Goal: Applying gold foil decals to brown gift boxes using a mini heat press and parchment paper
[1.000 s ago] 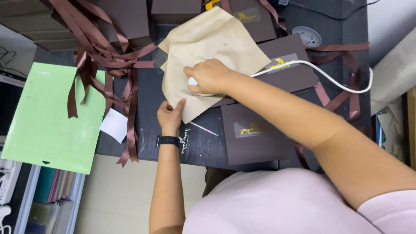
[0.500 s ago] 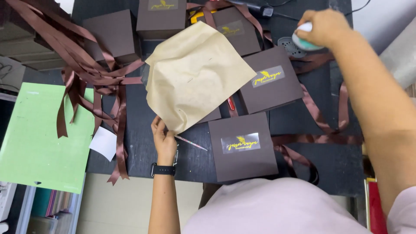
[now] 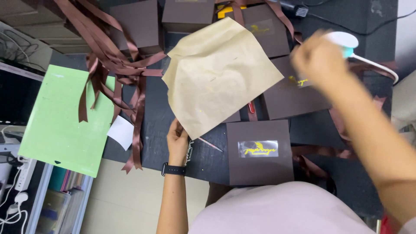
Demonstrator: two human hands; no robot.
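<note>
My left hand (image 3: 177, 143), with a black watch (image 3: 173, 169) on the wrist, pinches the lower corner of a creased tan paper sheet (image 3: 216, 78). The sheet lies tilted over several dark brown boxes. My right hand (image 3: 318, 60) is blurred at the upper right, right against a small white and teal corded device (image 3: 344, 42). The blur hides whether its fingers hold the device. The device's white cord (image 3: 377, 67) runs off to the right.
A brown box with a gold label (image 3: 260, 164) sits nearest me on the black table (image 3: 156, 125). More brown boxes (image 3: 188, 15) stand at the back. Loose brown ribbons (image 3: 125, 73) trail at the left beside a green sheet (image 3: 60, 117) and a white slip (image 3: 121, 132).
My right hand took the white device off the tan paper and swung it to the upper right. My left hand slid to the paper's lower corner.
</note>
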